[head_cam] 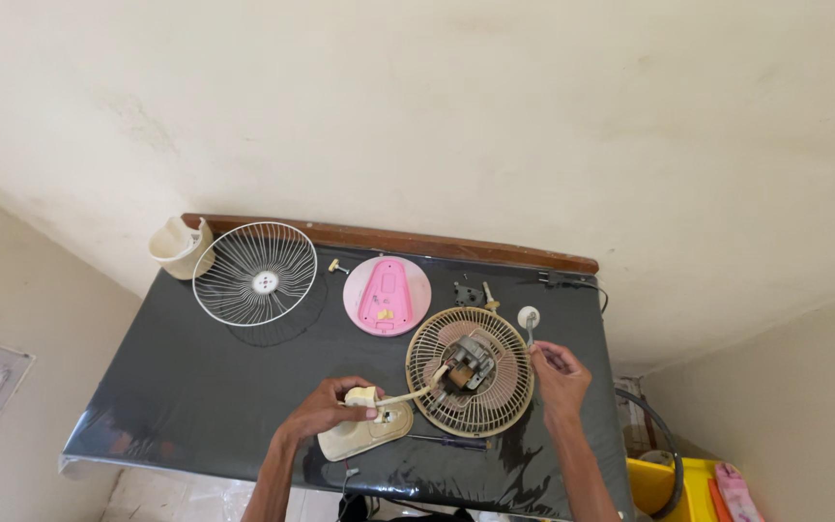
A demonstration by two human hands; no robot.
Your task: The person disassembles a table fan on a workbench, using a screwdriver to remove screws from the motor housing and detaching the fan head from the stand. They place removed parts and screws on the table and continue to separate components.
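Left hand point(326, 411) fingers clasped around cream plastic housing point(364, 430); right hand point(560, 377) pinching round wire grille point(471, 385).

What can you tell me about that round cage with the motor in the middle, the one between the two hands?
The round grille is a beige fan guard of thin radial ribs, plastic by the look of it, lying flat on the black table near its front edge. A bare metal motor sits at its centre. A cream arm joins it to the cream base piece under the left hand. The right hand is at its right rim, holding something small.
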